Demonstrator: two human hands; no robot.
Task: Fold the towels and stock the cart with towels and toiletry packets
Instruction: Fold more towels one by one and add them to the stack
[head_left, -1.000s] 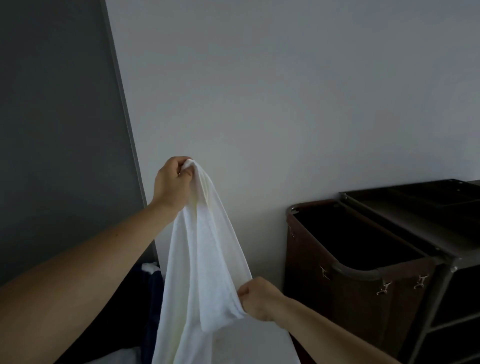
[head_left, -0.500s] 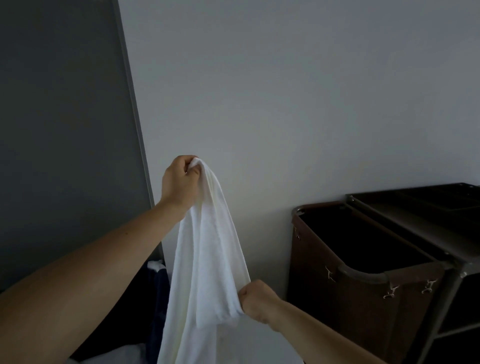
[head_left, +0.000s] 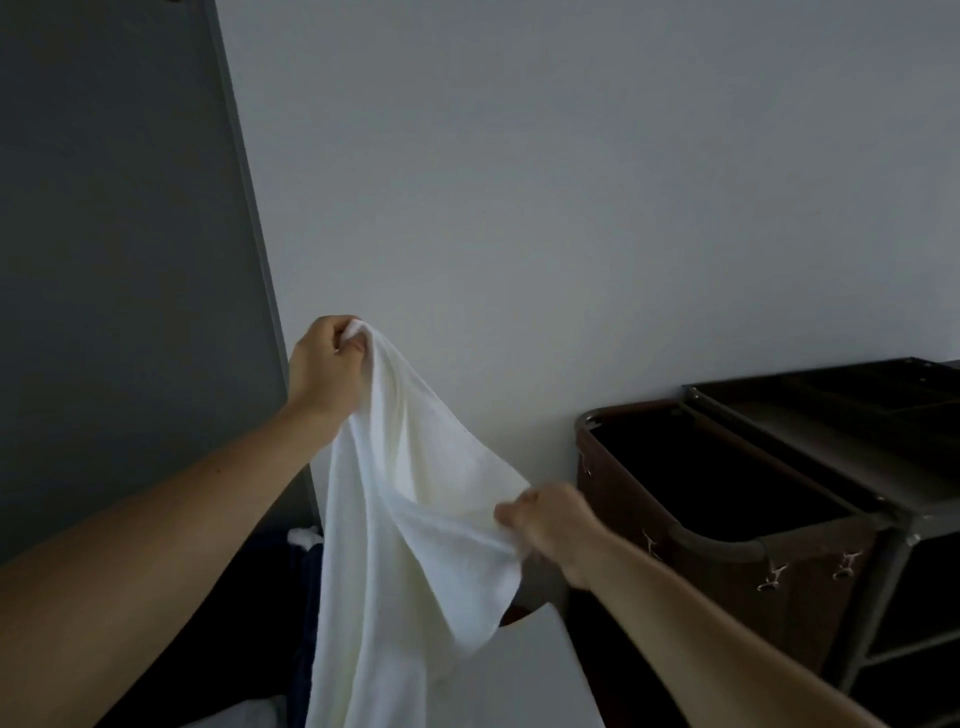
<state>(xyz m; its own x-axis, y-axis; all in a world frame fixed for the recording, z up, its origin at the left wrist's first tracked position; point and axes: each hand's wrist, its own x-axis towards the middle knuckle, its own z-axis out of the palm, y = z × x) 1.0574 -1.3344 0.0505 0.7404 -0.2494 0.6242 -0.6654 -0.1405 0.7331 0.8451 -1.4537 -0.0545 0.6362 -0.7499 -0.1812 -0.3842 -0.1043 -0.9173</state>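
both hands (head_left: 324, 364) (head_left: 550, 525) grip white towel (head_left: 415, 519), unfolded.

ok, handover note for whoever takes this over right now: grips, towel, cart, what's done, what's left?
Left grip: holds the white towel up by a top corner.
Right grip: pinches its edge lower down, to the right.
Towel hangs unfolded between them; cart stands at right, apart from it.
Done: no folded towel in view.
Left: fold this towel, stock the cart with towels and packets; no packets in view.
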